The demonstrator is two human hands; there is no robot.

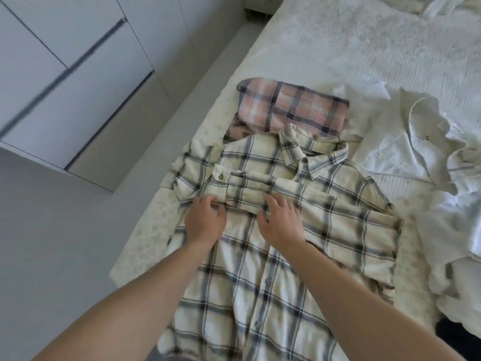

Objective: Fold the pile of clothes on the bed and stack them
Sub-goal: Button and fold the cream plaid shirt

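Cream shirt: a cream plaid shirt (260,256) with grey and dark blue stripes lies spread front-up on the bed (325,48), collar (312,155) toward the far end, button row running down its middle toward the camera.
Sleeve: 1 sleeve (260,190) is folded across the chest, its cuff with a button near the shirt's left edge.
Left hand: the left hand (205,221) rests on the shirt at the lower edge of the folded sleeve, palm down; its fingertips are bent into the cloth there, but whether they pinch it I cannot tell.
Right hand: the right hand (281,220) lies palm down just beside the left, fingers spread and fairly straight, pressing on the sleeve and the chest of the shirt.
Pink shirt: a folded pink plaid shirt (291,108) sits just beyond the collar, its near edge tucked under the cream shirt's collar.
White clothes: a rumpled heap of white clothes (429,165) lies to the right of the cream shirt, touching its right side; a white shirt with a pocket is on top.
Dark cloth: a patch of dark cloth (458,334) shows at the lower right edge, under the white heap.
Wardrobe: white cupboard doors (65,74) stand to the left of the bed, across a strip of pale floor (52,243).
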